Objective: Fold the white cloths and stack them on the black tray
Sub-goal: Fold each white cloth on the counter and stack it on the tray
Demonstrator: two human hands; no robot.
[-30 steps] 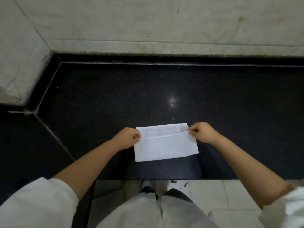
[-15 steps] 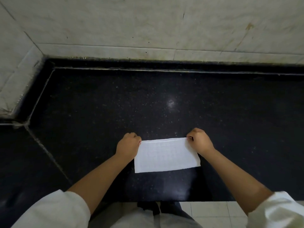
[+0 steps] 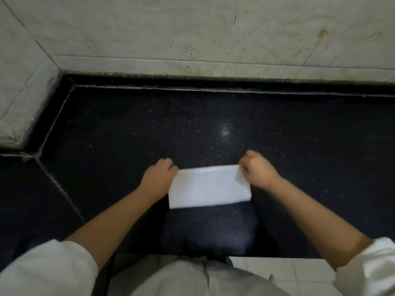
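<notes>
A white cloth (image 3: 209, 186), folded into a flat rectangle, lies on the black speckled counter (image 3: 192, 129) near its front edge. My left hand (image 3: 159, 177) pinches the cloth's far left corner with curled fingers. My right hand (image 3: 257, 171) pinches the far right corner, which lifts slightly off the counter. No black tray is in view.
A pale marble wall (image 3: 213, 35) rises behind the counter and angles in at the left (image 3: 19, 92). A seam (image 3: 57, 184) runs diagonally across the counter's left part. Pale floor tiles (image 3: 288, 272) show below the front edge.
The near flap was carried up over the far edge, so the cloth is now a narrower folded rectangle. Both hands stayed at the far corners.
</notes>
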